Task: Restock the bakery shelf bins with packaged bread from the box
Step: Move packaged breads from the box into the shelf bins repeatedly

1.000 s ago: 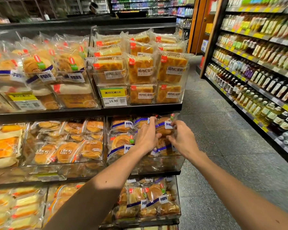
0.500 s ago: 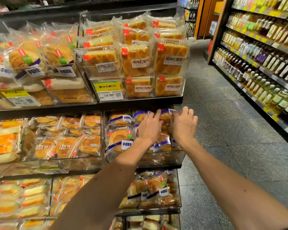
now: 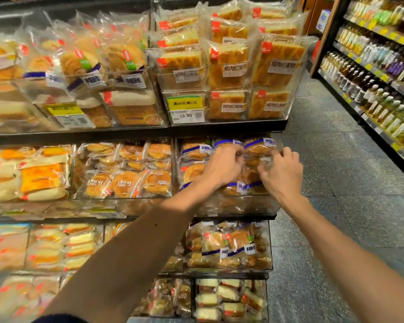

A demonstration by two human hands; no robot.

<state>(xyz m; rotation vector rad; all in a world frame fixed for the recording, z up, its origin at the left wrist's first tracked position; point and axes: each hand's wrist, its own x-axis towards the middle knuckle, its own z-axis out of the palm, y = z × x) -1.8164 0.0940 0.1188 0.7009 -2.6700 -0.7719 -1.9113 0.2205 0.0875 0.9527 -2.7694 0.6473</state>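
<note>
Both my hands reach into the clear bin (image 3: 240,206) at the right end of the middle shelf. It holds round bread packages with blue bands. My left hand (image 3: 222,170) curls its fingers over the clear wrapper of one bread package (image 3: 253,166) in the bin's right half. My right hand (image 3: 281,174) pinches the same package's wrapper from the right side. The package stands among others like it, one of which (image 3: 193,172) lies to the left of my left hand. No box is in view.
The top shelf holds sliced cake packs (image 3: 229,66) and a price tag (image 3: 186,109) reading 19.90. More filled bins sit to the left (image 3: 126,173) and below (image 3: 229,248). A grey aisle floor (image 3: 336,183) runs on the right, with a bottle shelf (image 3: 378,73) beyond it.
Half a second ago my fingers lay straight on the packages at the bin's top. Now both hands sit slightly lower with fingers curled on one package's wrapper.
</note>
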